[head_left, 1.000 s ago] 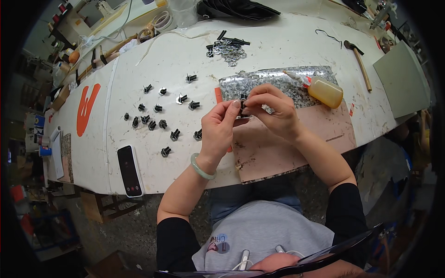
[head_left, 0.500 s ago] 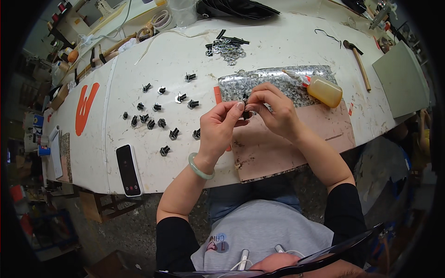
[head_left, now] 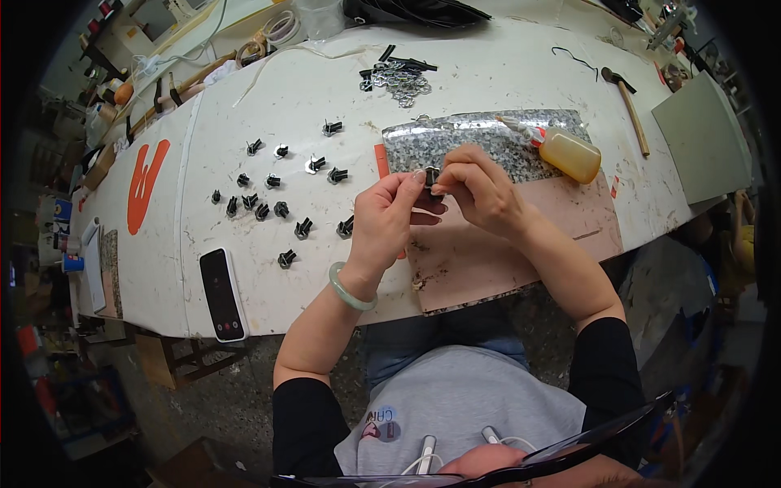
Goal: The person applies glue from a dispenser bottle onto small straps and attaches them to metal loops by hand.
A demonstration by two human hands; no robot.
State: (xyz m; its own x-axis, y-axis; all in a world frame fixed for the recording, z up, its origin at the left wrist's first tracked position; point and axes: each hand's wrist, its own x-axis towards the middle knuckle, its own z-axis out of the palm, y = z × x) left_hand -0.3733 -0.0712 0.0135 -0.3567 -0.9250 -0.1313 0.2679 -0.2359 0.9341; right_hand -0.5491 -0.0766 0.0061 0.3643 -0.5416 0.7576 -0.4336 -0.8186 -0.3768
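Over the near edge of a grey speckled slab (head_left: 455, 142), my left hand (head_left: 382, 220) and my right hand (head_left: 488, 191) meet. Between them, thumbs and fingertips pinch one small black strip with metal hardware (head_left: 431, 174); the fingers partly cover it. To the left, several similar black pieces with shiny metal parts (head_left: 315, 165) lie scattered on the white table. Farther off sits a pile of silver metal rings (head_left: 400, 83), with loose black strips (head_left: 419, 64) along its far side.
A bottle of amber liquid (head_left: 571, 156) lies tilted on the slab, its nozzle pointing left. Nearer me is a worn pinkish board (head_left: 512, 240). A hammer (head_left: 630, 114) rests at the far right, a phone (head_left: 221, 293) at the near left edge, and an orange cutout (head_left: 146, 191) beyond it.
My fingers have shifted slightly around the small piece, and its metal part shows more. My left fingers are spread a little more below it. The scattered pieces lie as before.
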